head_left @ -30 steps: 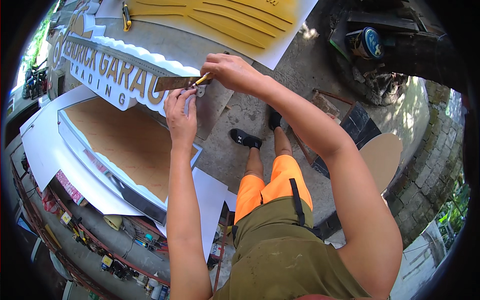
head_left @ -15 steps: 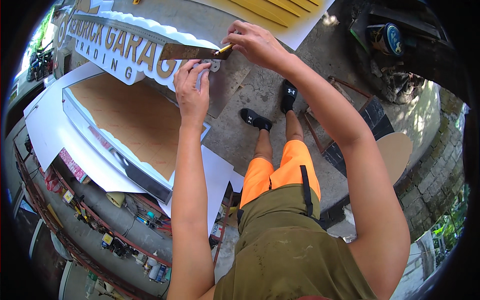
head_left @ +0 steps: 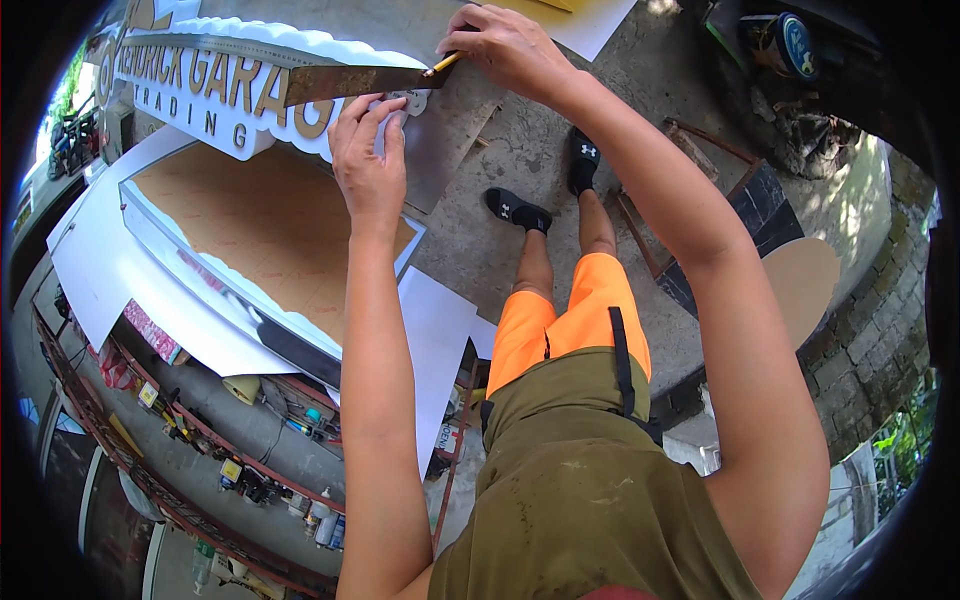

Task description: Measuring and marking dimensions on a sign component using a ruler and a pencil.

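My right hand (head_left: 505,48) pinches a slim yellow pencil (head_left: 446,63), its tip at the right end of a rusty flat metal strip (head_left: 350,81). Under that strip, my left hand (head_left: 370,160) has its fingers curved and apart, the fingertips at the strip's lower edge and the thumb standing off to the right. Whether the fingers press on the strip or only rest by it is hard to tell. Behind the strip stands a white sign board (head_left: 207,118) with raised gold and dark letters and a scalloped edge. The strip crosses in front of part of its lettering.
A framed brown panel (head_left: 260,220) and white sheets (head_left: 435,330) lie at the left. Racks with tools and bottles (head_left: 320,520) stand below them. At the right are a round tub (head_left: 780,45), a dark panel (head_left: 765,210) and a brown oval board (head_left: 800,285).
My hands, the pencil and the metal strip appear shifted slightly up and left in the picture. The sign also sits higher and further left, and the yellow sheet is mostly out of view.
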The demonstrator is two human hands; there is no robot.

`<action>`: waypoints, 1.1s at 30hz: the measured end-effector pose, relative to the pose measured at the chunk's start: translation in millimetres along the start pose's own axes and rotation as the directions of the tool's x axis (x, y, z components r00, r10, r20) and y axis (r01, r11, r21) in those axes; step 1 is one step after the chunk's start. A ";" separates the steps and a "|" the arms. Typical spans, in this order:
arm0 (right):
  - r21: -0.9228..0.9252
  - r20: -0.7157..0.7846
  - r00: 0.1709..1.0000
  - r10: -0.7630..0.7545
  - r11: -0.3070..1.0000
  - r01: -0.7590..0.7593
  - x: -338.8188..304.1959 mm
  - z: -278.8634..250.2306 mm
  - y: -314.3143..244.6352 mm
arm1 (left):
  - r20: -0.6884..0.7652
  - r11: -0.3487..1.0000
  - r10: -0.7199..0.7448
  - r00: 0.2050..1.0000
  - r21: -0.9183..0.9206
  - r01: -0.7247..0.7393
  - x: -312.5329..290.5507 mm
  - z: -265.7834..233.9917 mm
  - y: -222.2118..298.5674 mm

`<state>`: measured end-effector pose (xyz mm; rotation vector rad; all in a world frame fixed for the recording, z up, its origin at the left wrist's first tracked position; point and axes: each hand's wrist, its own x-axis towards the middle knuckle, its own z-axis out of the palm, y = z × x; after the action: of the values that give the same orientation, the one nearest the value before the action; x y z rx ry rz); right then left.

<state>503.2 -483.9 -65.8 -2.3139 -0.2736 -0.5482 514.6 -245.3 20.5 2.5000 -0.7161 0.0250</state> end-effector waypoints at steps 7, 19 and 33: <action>0.121 -0.009 1.000 -0.002 0.993 0.003 7.0 -11.1 -5.6 | -0.002 1.000 0.007 1.000 -0.005 -0.007 -1.9 0.5 -1.0; 0.003 -0.036 0.998 -0.046 0.999 0.047 5.1 -7.1 -7.4 | -0.007 1.000 0.014 1.000 -0.016 -0.014 -2.9 1.4 -3.1; 0.112 -0.061 0.998 0.026 0.993 -0.019 1.6 -9.4 -11.2 | -0.006 0.999 0.032 0.999 -0.019 -0.032 -2.9 4.7 -5.0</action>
<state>497.8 -482.5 -52.1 -2.1853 -0.2421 -0.5777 514.0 -242.6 13.5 2.4691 -0.7505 0.0364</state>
